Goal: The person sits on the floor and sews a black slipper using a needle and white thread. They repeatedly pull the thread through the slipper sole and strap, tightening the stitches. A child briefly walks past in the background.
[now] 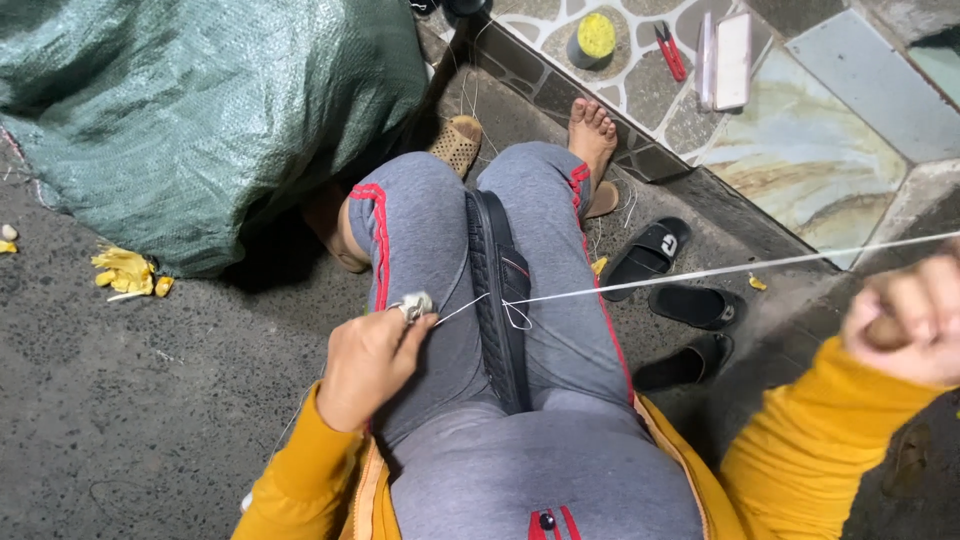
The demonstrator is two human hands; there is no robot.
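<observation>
Right hand (905,322), close and blurred: fingers curled, seemingly gripping the string's (720,271) far end | string: taut across lap | left hand (368,362): fingertips pinch a small white bud (416,305) on its near end | progress: one bud on, long bare string left

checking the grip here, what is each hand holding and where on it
Left hand pinches a small white bud at one end of the white string. Right hand pulls the string's other stretch taut.
</observation>
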